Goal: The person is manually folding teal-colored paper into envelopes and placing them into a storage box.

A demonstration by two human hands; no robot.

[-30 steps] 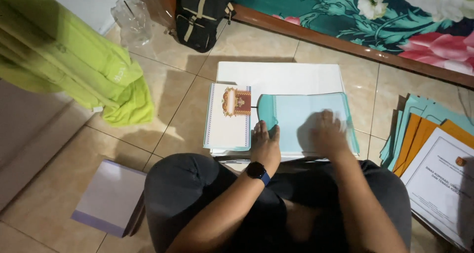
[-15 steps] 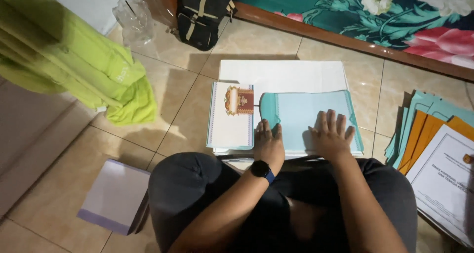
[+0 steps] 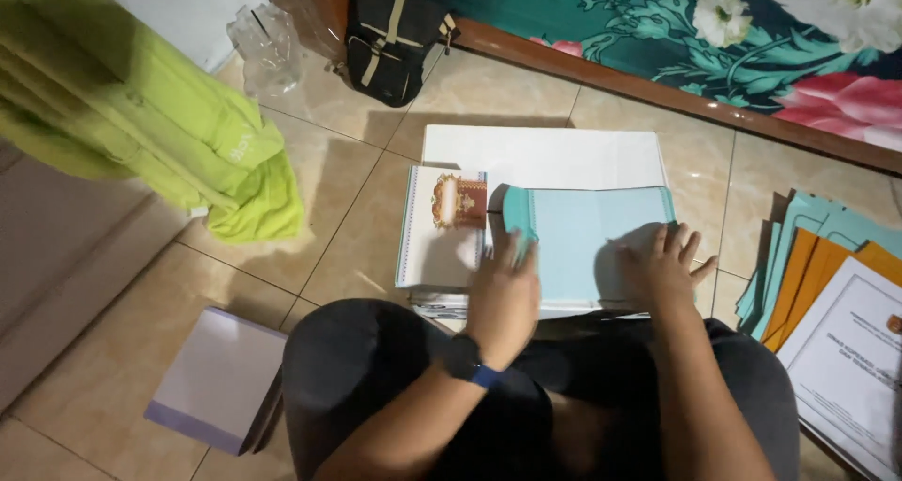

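Both hands lie spread flat, gripping nothing: left hand (image 3: 505, 298) and right hand (image 3: 660, 267) smooth the teal cover (image 3: 583, 246), the booklet (image 3: 440, 225) just left.

This looks like a room in a home, most likely a bedroom, with paperwork being done on the floor. The floor (image 3: 329, 209) is laid with beige tiles, and along the far side runs a wooden bed frame (image 3: 658, 91) under a teal sheet (image 3: 601, 21) printed with large flowers. A black bag (image 3: 390, 35) leans against the frame, green cloth (image 3: 160, 124) hangs at the left, and folders (image 3: 808, 265) and papers (image 3: 850, 359) lie in stacks on the tiles.
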